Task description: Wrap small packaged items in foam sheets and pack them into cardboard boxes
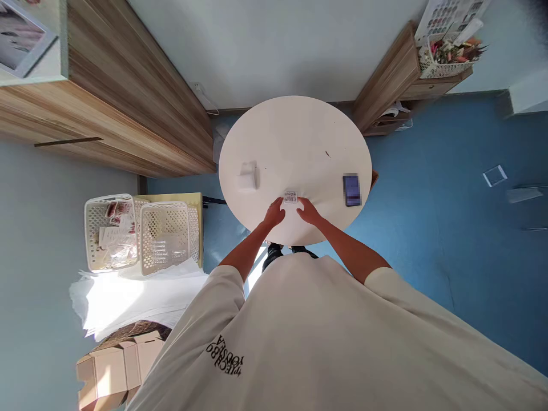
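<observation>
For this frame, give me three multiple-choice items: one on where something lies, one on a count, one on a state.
1. Where does the dark blue phone lie on the round white table?
A. near its right edge
B. at its far edge
C. under the table

2. How many white plastic mesh baskets stand on the floor at the left?
A. one
B. two
C. four

3. How does the small clear plastic case stand with the hands?
A. alone, far from both
B. lifted high above the table
C. between both hands, low at the table's near edge

Answers:
1. A, the phone sits by the right rim.
2. B, two baskets stand side by side.
3. C, the left hand and right hand touch it from either side.
</observation>
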The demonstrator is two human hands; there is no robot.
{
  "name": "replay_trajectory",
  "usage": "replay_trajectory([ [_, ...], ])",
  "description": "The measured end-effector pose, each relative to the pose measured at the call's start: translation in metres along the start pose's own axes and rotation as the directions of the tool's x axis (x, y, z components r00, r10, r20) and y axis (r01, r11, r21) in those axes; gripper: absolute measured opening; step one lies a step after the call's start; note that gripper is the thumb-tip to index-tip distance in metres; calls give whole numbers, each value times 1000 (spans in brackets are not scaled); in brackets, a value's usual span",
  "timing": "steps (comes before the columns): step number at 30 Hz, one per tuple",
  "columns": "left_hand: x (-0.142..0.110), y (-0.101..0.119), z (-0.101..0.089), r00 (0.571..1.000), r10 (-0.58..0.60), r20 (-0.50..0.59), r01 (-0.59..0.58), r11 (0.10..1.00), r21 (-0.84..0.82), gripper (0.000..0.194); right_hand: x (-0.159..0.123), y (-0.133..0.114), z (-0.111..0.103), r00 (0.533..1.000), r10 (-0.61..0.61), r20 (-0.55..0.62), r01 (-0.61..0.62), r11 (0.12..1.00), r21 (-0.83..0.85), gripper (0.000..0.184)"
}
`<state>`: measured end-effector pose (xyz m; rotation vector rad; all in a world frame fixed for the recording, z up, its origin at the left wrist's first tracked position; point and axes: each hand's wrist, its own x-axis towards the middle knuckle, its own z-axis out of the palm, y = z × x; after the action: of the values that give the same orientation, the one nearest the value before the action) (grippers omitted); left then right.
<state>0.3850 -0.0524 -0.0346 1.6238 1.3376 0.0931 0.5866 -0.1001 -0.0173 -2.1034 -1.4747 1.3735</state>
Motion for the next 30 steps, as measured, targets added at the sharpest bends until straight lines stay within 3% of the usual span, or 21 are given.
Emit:
replay_trajectory([
  [3, -11, -1, 0, 989, 90, 119, -124, 939, 320, 75, -6, 3, 3, 995, -52, 84, 81, 915, -396, 76],
  [7, -18, -5, 5, 973, 67, 219, -171, 851, 497, 84, -9, 9, 8, 987, -72, 145, 146, 782, -605, 83],
  [13, -17, -9, 14, 963, -19, 270, -150, 792, 592, 98, -8, 17, 13, 983, -74, 170, 168, 745, -646, 90],
  [20, -15, -12, 24, 971, -1, 237, -146, 787, 600, 113, -7, 17, 14, 982, -63, 179, 164, 756, -634, 94],
  [30, -23, -4, 7, 978, 23, 207, -131, 840, 527, 103, -2, 13, 0, 967, -38, 253, 185, 785, -591, 94],
])
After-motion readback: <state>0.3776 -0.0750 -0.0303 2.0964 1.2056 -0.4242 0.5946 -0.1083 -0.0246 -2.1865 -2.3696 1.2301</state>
